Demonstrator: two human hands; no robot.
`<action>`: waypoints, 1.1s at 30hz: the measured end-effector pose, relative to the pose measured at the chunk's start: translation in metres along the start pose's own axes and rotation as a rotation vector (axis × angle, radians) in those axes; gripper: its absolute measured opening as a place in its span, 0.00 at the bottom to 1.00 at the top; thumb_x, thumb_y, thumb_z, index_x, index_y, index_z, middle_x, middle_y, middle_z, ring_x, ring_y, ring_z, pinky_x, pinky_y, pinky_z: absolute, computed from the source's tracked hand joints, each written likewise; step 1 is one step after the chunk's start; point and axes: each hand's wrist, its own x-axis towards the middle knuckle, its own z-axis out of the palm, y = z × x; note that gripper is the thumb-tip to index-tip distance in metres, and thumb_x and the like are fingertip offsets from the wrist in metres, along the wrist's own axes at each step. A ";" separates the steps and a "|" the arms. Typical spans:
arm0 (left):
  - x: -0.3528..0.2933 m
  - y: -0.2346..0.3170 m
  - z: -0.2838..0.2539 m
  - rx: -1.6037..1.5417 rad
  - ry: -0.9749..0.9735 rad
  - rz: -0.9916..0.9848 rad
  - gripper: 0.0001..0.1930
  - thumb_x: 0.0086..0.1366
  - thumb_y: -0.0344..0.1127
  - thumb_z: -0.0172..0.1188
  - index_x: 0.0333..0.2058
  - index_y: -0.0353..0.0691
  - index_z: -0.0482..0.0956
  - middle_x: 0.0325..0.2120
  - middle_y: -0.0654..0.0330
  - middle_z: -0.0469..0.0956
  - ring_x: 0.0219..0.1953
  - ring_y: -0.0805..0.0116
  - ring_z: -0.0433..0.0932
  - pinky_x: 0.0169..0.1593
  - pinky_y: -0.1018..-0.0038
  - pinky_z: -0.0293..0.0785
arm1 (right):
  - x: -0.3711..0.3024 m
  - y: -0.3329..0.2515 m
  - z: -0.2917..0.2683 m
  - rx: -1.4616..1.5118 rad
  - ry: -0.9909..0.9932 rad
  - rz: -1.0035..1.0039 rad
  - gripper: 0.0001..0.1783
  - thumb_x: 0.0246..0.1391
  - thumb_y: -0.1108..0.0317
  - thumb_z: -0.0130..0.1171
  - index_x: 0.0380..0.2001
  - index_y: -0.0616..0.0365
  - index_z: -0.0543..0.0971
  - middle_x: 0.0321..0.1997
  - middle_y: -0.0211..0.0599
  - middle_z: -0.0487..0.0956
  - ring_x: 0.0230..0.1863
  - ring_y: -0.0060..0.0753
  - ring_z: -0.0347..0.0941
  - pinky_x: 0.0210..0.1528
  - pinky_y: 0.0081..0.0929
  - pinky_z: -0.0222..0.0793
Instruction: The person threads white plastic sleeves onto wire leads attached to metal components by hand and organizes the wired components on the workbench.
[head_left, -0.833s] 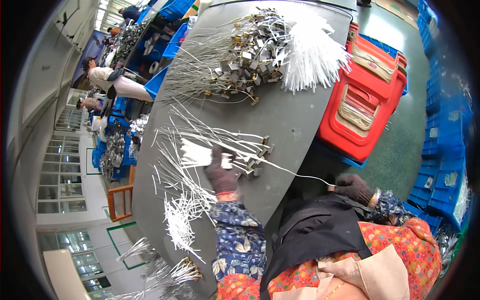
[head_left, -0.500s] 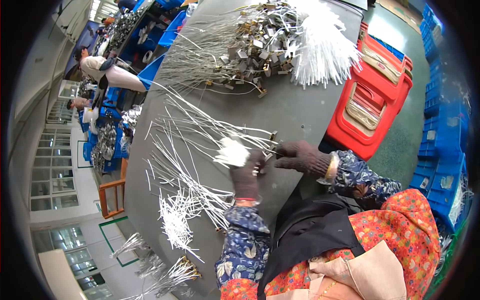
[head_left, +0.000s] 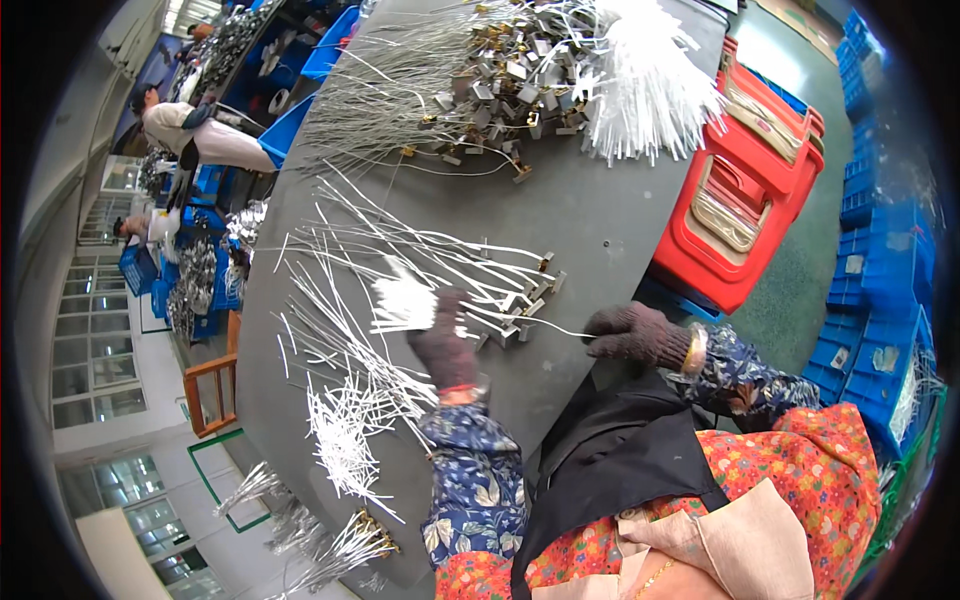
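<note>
One white wire [head_left: 560,327] runs from the metal blocks [head_left: 520,308] to the right hand [head_left: 640,335], whose grip is together on the wire's end. At nine o'clock from it, the left hand [head_left: 443,338] has its grip clamped round white strips [head_left: 402,300], which jut toward ten o'clock over the grey worktop [head_left: 590,215]. Those blocks lie at two o'clock from the left hand, loose strands [head_left: 345,430] at eight

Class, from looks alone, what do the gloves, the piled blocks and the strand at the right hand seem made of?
Gloves: probably knitted yarn, matte, with a mottled texture.
Piled blocks: likely metal, silvery, with bright flat faces.
Strand: perhaps coated wire, smooth, white, gently curved; core unseen.
</note>
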 end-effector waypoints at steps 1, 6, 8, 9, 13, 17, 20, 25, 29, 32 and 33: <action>-0.012 -0.002 0.013 -0.134 0.002 -0.035 0.04 0.58 0.28 0.63 0.32 0.34 0.81 0.26 0.62 0.79 0.28 0.74 0.76 0.34 0.76 0.71 | 0.007 -0.001 0.003 0.028 0.064 -0.091 0.23 0.51 0.51 0.61 0.46 0.53 0.77 0.38 0.37 0.80 0.42 0.30 0.75 0.44 0.28 0.68; -0.035 -0.010 0.039 -0.236 -0.006 -0.344 0.06 0.53 0.24 0.66 0.31 0.33 0.81 0.27 0.61 0.80 0.28 0.72 0.76 0.35 0.75 0.72 | 0.046 -0.013 0.018 0.130 0.158 -0.129 0.31 0.50 0.52 0.62 0.56 0.53 0.70 0.43 0.40 0.80 0.46 0.30 0.74 0.48 0.28 0.68; -0.033 -0.008 0.037 -0.236 -0.161 -0.364 0.06 0.54 0.24 0.65 0.31 0.30 0.80 0.27 0.61 0.79 0.28 0.73 0.77 0.33 0.78 0.73 | 0.062 -0.020 0.021 0.412 0.039 -0.284 0.38 0.48 0.60 0.67 0.61 0.57 0.64 0.46 0.38 0.76 0.45 0.25 0.70 0.47 0.27 0.68; -0.031 -0.006 0.035 -0.318 -0.168 -0.326 0.06 0.55 0.26 0.65 0.32 0.30 0.80 0.27 0.61 0.80 0.27 0.74 0.77 0.32 0.78 0.73 | 0.068 -0.024 0.022 0.475 0.063 -0.480 0.34 0.51 0.60 0.63 0.59 0.60 0.66 0.41 0.34 0.76 0.36 0.21 0.70 0.36 0.23 0.67; -0.014 -0.005 0.027 -0.351 -0.244 -0.388 0.06 0.58 0.31 0.63 0.28 0.33 0.80 0.24 0.61 0.78 0.25 0.73 0.76 0.28 0.76 0.71 | 0.078 -0.031 0.020 0.850 -0.096 -0.152 0.28 0.52 0.60 0.57 0.56 0.59 0.69 0.30 0.36 0.77 0.18 0.18 0.62 0.17 0.17 0.54; 0.021 -0.017 0.008 -0.299 -0.243 -0.519 0.10 0.56 0.33 0.65 0.32 0.32 0.79 0.27 0.59 0.79 0.24 0.71 0.77 0.27 0.77 0.74 | 0.082 -0.037 0.010 0.392 0.112 -0.192 0.28 0.52 0.56 0.58 0.54 0.59 0.70 0.34 0.33 0.75 0.24 0.22 0.67 0.24 0.21 0.63; 0.051 -0.027 -0.013 0.297 -0.128 -0.419 0.13 0.56 0.34 0.64 0.35 0.29 0.78 0.22 0.56 0.78 0.21 0.70 0.76 0.21 0.81 0.70 | 0.104 -0.047 -0.016 -0.123 0.448 -0.182 0.30 0.50 0.52 0.62 0.52 0.59 0.72 0.38 0.36 0.78 0.34 0.29 0.73 0.36 0.27 0.69; 0.048 -0.030 -0.023 -0.089 -0.095 -0.656 0.06 0.56 0.31 0.61 0.25 0.33 0.78 0.11 0.65 0.68 0.09 0.77 0.64 0.11 0.80 0.56 | 0.178 -0.065 -0.069 -0.441 0.969 -0.223 0.32 0.46 0.48 0.63 0.50 0.57 0.74 0.50 0.48 0.74 0.52 0.52 0.71 0.53 0.39 0.68; 0.026 -0.017 -0.009 -0.274 -0.156 -0.612 0.16 0.63 0.43 0.60 0.27 0.34 0.74 0.12 0.68 0.63 0.09 0.80 0.57 0.11 0.82 0.48 | 0.228 -0.055 -0.086 -0.656 0.878 -0.036 0.24 0.48 0.55 0.59 0.46 0.57 0.74 0.51 0.51 0.71 0.51 0.54 0.69 0.49 0.43 0.69; 0.016 -0.005 0.004 -0.462 -0.067 -0.692 0.18 0.66 0.48 0.55 0.29 0.37 0.73 0.11 0.70 0.59 0.09 0.80 0.54 0.12 0.80 0.43 | 0.218 -0.026 -0.080 -0.805 0.885 -0.181 0.16 0.49 0.61 0.57 0.39 0.58 0.76 0.45 0.48 0.73 0.45 0.47 0.72 0.42 0.43 0.71; 0.012 -0.002 0.009 -0.494 -0.099 -0.663 0.18 0.67 0.49 0.53 0.32 0.36 0.73 0.16 0.66 0.65 0.13 0.76 0.62 0.14 0.80 0.52 | 0.204 -0.017 -0.077 -0.830 0.893 -0.217 0.13 0.49 0.66 0.55 0.39 0.58 0.76 0.42 0.46 0.74 0.43 0.42 0.74 0.39 0.39 0.72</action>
